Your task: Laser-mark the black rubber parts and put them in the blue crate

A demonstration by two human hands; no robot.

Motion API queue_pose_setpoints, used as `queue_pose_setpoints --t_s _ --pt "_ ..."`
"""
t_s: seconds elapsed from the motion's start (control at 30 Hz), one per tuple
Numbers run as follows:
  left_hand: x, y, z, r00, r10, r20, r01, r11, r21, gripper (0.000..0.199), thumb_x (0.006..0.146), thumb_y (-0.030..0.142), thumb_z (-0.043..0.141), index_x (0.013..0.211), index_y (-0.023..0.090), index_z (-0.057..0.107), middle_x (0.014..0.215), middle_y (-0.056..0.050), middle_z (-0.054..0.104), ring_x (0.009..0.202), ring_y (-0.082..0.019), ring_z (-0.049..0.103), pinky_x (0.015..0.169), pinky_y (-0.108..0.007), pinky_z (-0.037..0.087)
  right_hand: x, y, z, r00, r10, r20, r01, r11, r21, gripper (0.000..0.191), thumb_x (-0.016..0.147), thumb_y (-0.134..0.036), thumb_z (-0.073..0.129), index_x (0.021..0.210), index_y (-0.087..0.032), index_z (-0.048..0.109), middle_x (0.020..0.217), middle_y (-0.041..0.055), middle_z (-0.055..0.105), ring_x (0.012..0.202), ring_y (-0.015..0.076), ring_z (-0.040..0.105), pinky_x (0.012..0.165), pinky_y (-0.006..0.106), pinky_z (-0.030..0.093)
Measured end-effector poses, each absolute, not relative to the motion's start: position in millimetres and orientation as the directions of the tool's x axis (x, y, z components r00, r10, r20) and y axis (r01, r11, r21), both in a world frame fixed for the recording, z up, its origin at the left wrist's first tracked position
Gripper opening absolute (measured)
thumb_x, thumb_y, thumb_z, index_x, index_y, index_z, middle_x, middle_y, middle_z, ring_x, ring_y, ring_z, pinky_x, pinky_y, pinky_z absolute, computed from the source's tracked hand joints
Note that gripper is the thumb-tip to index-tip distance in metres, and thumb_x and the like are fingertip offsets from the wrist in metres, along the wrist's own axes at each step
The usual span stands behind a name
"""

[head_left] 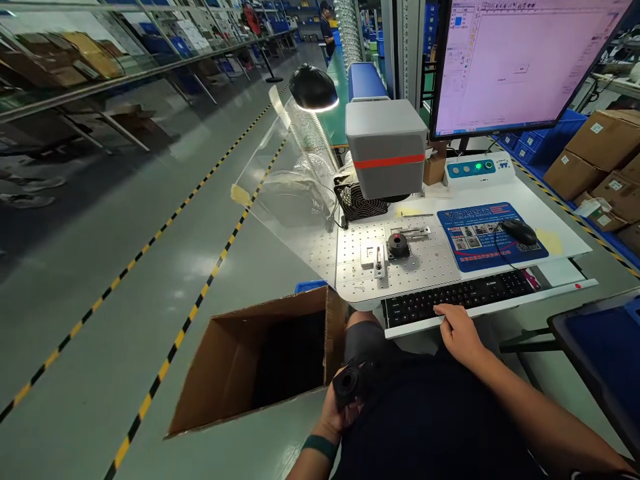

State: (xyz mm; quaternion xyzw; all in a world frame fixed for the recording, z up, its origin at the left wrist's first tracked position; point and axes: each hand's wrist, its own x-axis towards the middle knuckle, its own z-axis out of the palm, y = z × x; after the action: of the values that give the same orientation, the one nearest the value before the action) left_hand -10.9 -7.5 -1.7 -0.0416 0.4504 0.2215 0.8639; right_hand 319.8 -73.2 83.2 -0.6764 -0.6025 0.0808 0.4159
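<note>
My left hand (334, 408) is wrapped round a black cylindrical part (346, 383) with a round opening, held low beside my lap. My right hand (461, 333) rests at the front edge of the black keyboard (465, 295), its fingers bent and its index fingertip near the keys; nothing shows in it. On the perforated metal plate (425, 273) stands a round black part (399, 245) with a small red spot on top, between small metal brackets. Above it hangs a grey machine head (387, 143) with a red stripe.
An open cardboard box (230, 373) with dark contents stands on the floor at the left. A monitor (520, 67), a mouse (519, 231) on a blue mat (470, 250), a lit lamp (313, 87) and a fan (363, 203) surround the plate. A person (327, 30) is far back.
</note>
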Motion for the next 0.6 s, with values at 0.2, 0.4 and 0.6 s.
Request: queue_pose_setpoints --t_s 0.2,0.4,0.6 --pt "-13.0 -10.4 -4.3 0.493 0.367 -0.789 -0.471 0.875 0.113 0.022 0.087 0.031 0.059 0.089 0.012 0.069 0.055 -0.003 0.060 0.036 -0.012 0.048 0.031 -0.016 0.031 321.3 -70.2 76.5 0.237 0.889 0.392 0.762 0.081 -0.643 0.042 0.089 -0.011 0.039 0.121 -0.023 0.064 0.111 0.0096 0.071 0.105 0.0265 0.067 0.092 0.052 0.053" --pt "-15.1 -9.4 -6.9 0.492 0.326 -0.807 -0.494 0.868 0.049 0.025 0.091 0.034 0.053 0.090 0.014 0.067 0.058 -0.004 0.062 0.036 -0.012 0.048 0.030 -0.017 0.030 326.5 -61.4 94.2 0.244 0.880 0.408 0.773 0.077 -0.630 0.034 0.092 -0.018 0.042 0.117 -0.023 0.065 0.111 0.0088 0.072 0.106 0.0269 0.066 0.095 0.051 0.051" --pt "-17.5 -8.3 -8.5 0.468 0.309 -0.828 -0.476 0.877 0.058 0.030 0.096 0.038 0.044 0.089 0.019 0.065 0.053 -0.003 0.060 0.035 -0.014 0.049 0.029 -0.020 0.032 333.8 -14.0 121.7 0.269 0.844 0.463 0.772 0.099 -0.628 0.030 0.093 -0.022 0.046 0.116 -0.023 0.064 0.113 0.0093 0.070 0.109 0.0265 0.063 0.100 0.048 0.048"
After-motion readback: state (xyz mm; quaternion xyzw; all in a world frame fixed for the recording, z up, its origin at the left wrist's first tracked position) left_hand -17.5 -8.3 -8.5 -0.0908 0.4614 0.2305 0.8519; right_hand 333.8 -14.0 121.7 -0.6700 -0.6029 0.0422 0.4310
